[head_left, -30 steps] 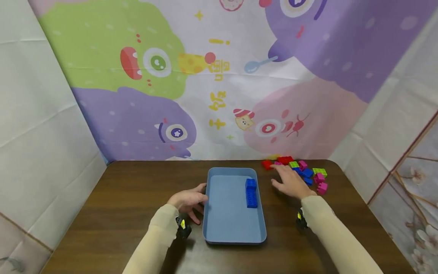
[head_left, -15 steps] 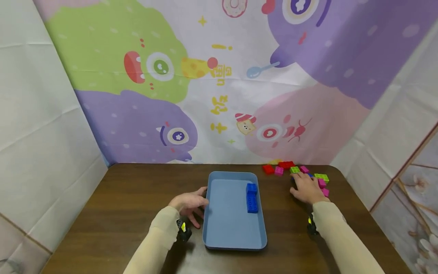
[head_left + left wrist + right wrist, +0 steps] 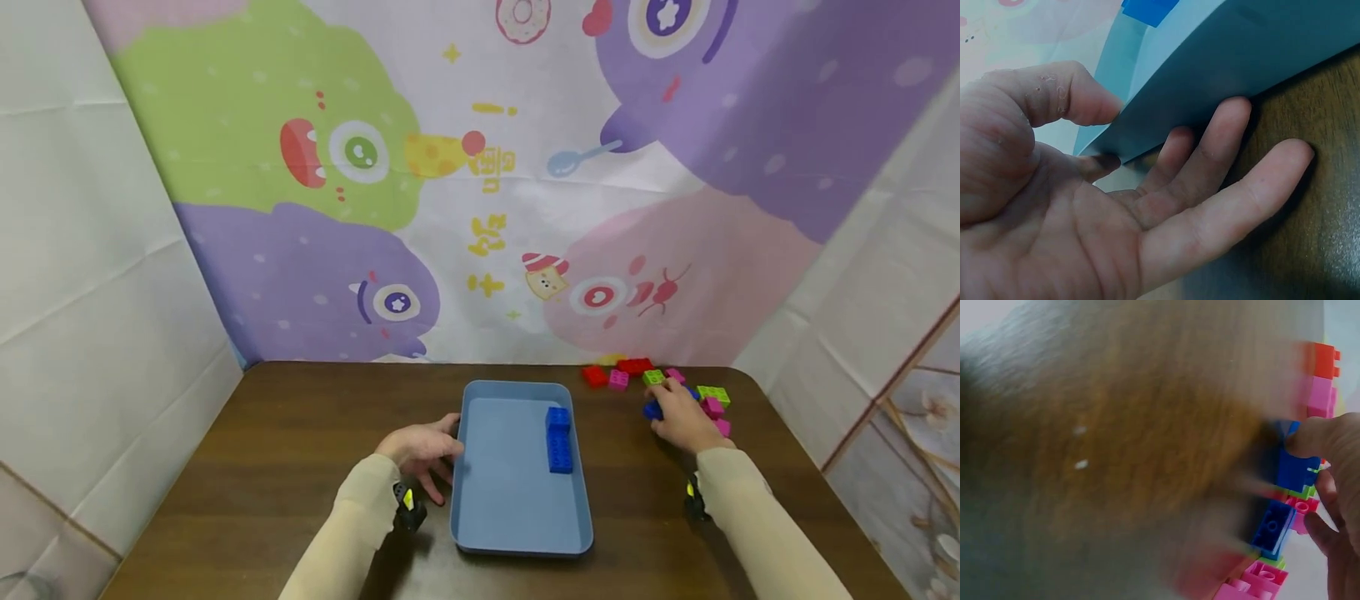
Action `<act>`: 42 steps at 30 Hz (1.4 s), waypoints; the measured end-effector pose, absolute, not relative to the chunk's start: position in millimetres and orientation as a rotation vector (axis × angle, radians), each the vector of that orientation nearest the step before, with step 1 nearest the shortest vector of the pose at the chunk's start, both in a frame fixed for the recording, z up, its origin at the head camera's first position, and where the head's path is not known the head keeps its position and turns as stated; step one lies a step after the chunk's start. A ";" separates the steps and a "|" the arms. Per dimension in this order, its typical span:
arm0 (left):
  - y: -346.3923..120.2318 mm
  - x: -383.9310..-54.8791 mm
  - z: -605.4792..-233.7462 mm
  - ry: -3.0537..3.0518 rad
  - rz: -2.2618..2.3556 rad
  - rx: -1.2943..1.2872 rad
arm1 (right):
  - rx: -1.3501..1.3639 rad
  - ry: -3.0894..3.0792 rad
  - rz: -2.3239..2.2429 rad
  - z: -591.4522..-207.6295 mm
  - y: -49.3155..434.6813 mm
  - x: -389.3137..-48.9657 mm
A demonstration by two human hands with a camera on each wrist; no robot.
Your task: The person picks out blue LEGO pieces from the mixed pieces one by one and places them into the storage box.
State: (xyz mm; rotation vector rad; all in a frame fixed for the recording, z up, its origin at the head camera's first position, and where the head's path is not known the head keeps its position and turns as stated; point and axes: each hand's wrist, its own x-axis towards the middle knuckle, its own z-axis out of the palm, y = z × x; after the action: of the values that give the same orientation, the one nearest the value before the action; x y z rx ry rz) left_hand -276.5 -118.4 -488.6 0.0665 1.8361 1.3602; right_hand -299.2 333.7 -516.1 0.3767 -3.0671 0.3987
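Observation:
In the head view my right hand [image 3: 685,419] is among loose toy building bricks at the table's far right. Its thumb and fingers pinch a blue building brick [image 3: 1297,467], seen from the right wrist close to its neighbours; the fingers partly hide it. My left hand [image 3: 422,451] rests at the left side of a blue-grey tray [image 3: 521,546]. From the left wrist, the thumb tip meets the tray's rim, and the other fingers [image 3: 1229,128] lie loosely extended along its outer wall. Inside the tray, blue bricks [image 3: 559,451] stand along the right wall.
Near the right hand lie red bricks [image 3: 634,367], a pink brick [image 3: 618,380] and a green brick [image 3: 713,395]. Another blue brick [image 3: 1272,526] sits beside the held one. A printed cloth [image 3: 480,333] hangs behind the wooden table [image 3: 337,400].
My right hand has moved right from near the red and pink bricks to the blue ones and taken hold of one. My left hand stays at the tray; the head view has shifted slightly.

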 end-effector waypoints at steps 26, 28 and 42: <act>-119.1 -271.5 -488.0 1.851 1.370 0.082 | 0.264 -3.177 0.622 -523.9 311.8 -301.7; -119.6 -270.8 -489.1 1.851 1.367 0.081 | 0.312 -3.153 0.645 -526.7 307.5 -301.2; -118.0 -273.4 -487.6 1.862 1.357 0.079 | 0.672 -2.977 0.728 -514.1 270.7 -307.5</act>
State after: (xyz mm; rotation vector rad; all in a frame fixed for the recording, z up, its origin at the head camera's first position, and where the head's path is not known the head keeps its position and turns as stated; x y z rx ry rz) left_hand -273.4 -118.0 -487.6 0.0792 1.8624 1.3570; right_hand -307.5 270.7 -514.1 0.6717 -2.9768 0.7279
